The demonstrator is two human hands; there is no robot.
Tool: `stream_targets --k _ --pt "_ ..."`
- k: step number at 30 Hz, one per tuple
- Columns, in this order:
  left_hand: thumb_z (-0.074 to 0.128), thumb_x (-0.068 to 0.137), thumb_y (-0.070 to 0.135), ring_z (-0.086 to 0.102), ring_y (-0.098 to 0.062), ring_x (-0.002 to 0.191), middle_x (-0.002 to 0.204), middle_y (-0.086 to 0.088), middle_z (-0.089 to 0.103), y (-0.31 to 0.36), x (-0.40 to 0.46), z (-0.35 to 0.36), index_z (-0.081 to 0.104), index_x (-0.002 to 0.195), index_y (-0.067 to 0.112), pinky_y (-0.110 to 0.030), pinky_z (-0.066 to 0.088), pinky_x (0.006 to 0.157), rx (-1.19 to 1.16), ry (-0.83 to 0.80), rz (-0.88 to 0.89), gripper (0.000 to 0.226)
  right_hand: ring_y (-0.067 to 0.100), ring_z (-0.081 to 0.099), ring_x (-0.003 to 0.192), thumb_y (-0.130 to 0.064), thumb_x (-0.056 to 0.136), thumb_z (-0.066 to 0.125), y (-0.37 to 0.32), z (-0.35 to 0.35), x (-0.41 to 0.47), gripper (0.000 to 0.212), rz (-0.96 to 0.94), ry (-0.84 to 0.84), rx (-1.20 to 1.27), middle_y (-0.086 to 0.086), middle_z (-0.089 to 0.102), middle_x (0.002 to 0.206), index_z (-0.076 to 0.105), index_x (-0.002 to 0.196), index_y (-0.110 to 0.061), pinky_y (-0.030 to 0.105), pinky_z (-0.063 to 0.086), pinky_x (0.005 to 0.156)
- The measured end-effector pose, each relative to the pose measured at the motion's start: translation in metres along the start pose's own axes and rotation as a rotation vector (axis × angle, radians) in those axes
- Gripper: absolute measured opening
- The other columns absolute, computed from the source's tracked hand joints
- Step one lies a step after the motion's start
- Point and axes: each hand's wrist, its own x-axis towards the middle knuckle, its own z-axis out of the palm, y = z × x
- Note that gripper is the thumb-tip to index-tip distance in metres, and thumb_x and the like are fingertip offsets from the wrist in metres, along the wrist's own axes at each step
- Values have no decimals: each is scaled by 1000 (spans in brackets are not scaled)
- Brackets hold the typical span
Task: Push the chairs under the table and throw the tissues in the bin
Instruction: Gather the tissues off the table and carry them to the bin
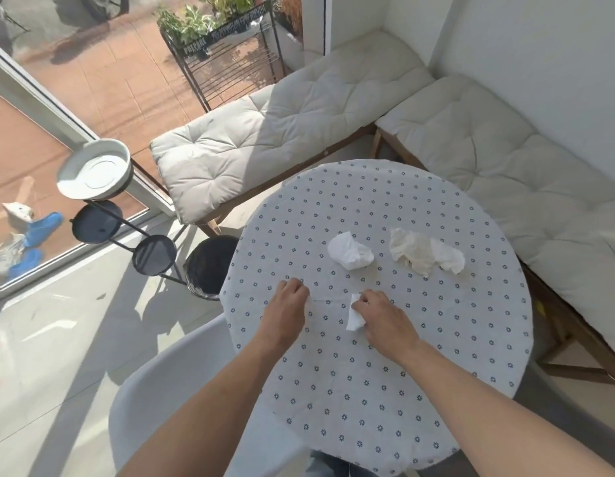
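Observation:
A round table (436,356) carries a white cloth with small flower prints. Two crumpled tissues lie on its far half: a white one (350,251) and a larger cream-and-white one (424,251). My right hand (385,320) rests on the cloth with its fingers closed on a small white tissue (354,315). My left hand (287,309) lies on the cloth beside it with fingers curled; nothing shows in it. A white chair (182,383) stands at the table's near left, its seat partly under the edge. A black bin (209,261) stands on the floor left of the table.
A tiered black plant stand (127,235) with a white dish (94,168) on top stands left of the bin. Cushioned benches (264,139) run along the glass wall and the right wall (505,160). Pale floor stretches to the left of the chair.

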Motion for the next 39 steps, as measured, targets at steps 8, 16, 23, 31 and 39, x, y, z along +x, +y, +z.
stream_targets --k 8,16,23,31,39 --pt "58 91 -17 52 -33 117 130 -16 62 55 105 -38 67 120 -6 -49 57 81 -35 127 187 32 27 54 105 11 82 62 51 -35 -4 33 44 186 94 7 61 113 68 110 -5 42 56 67" --pt "44 108 25 32 -38 149 158 -13 43 82 128 23 54 138 11 -57 30 117 223 -94 157 35 31 53 105 16 79 59 85 -57 10 37 136 336 79 11 59 114 66 111 0 45 56 59" --pt "55 107 30 8 -37 160 174 -17 13 66 109 46 38 156 15 -61 33 121 63 -226 140 54 35 37 131 -21 91 60 103 -50 48 41 270 210 -107 14 42 147 55 130 -11 42 45 93" --pt "52 101 -6 42 -27 149 154 -10 56 47 90 43 61 139 3 -50 54 103 45 -117 219 40 49 -6 152 -68 98 39 108 -27 76 69 526 101 57 17 -3 169 24 155 -31 72 18 114" --pt "68 91 -9 72 -40 110 138 -12 69 12 61 9 74 116 1 -55 63 75 38 -24 128 28 29 48 125 -15 104 51 96 -25 67 27 382 304 163 6 62 137 63 128 -12 41 53 78"
